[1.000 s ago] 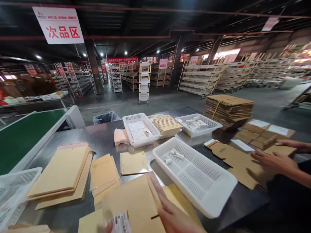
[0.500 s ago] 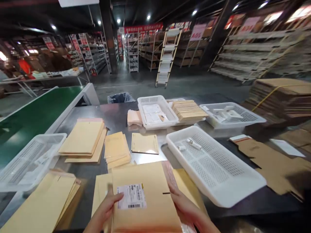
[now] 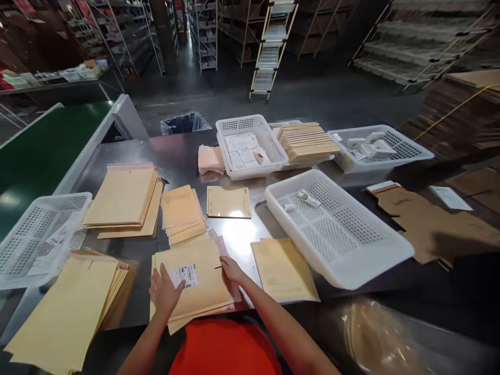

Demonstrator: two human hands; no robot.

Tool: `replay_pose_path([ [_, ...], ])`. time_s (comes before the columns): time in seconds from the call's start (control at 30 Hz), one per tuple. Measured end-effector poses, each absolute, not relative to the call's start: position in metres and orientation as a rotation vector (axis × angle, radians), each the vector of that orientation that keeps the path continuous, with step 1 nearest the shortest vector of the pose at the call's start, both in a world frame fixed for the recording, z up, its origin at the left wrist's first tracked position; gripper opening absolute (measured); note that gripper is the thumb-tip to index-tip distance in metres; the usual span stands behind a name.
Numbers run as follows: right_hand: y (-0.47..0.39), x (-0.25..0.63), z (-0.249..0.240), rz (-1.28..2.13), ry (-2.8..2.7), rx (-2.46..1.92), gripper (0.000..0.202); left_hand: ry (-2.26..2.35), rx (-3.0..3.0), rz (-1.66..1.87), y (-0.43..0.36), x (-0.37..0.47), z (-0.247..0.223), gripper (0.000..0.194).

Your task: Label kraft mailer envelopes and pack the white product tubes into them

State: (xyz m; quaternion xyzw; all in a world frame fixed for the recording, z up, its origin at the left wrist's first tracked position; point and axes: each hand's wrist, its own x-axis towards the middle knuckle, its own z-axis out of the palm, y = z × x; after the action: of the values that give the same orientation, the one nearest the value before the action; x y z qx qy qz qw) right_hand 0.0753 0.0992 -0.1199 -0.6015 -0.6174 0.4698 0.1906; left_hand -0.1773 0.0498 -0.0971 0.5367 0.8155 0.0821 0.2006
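A tan mailing envelope [image 3: 207, 293] with a printed shipping label [image 3: 188, 276] lies in front of me, on top of other envelopes at the table's near edge. My left hand [image 3: 166, 292] rests on its left part with fingers spread, the thumb touching the label. At the right edge, by the pinkish flap strip, my right hand [image 3: 233, 272] grips the envelope with its fingers bent. Part of the flap is under that hand. Just right of my right forearm is a yellowish envelope [image 3: 283, 271], lying flat.
Stacks of envelopes [image 3: 121, 195] lie left, with smaller ones [image 3: 182, 211] ahead. A white basket [image 3: 351, 245] with small items stands right; another basket [image 3: 35, 224] is far left. Beyond are more baskets [image 3: 252, 146], a green conveyor [image 3: 70, 135] and flattened cardboard [image 3: 425, 219].
The labelled envelope has come down from a raised position onto the envelopes on the table. My left hand has spread flat on it. The view has tilted downward.
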Motion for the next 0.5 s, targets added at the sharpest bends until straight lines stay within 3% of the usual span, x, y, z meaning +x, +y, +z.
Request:
replay_pose_path([
  [0.17,0.053,0.088,-0.124,1.229,-1.782,-1.778,0.024,1.676,2.412,-0.249,0.046,-0.13,-0.11,0.09],
  [0.37,-0.004,0.11,-0.12,1.148,-2.237,-1.574,0.016,1.465,2.306,-0.511,0.055,-0.11,-0.118,0.088],
  [0.5,0.006,0.107,-0.116,1.31,-1.776,-1.6,0.007,1.426,2.224,-0.608,0.06,-0.11,-0.109,0.089],
])
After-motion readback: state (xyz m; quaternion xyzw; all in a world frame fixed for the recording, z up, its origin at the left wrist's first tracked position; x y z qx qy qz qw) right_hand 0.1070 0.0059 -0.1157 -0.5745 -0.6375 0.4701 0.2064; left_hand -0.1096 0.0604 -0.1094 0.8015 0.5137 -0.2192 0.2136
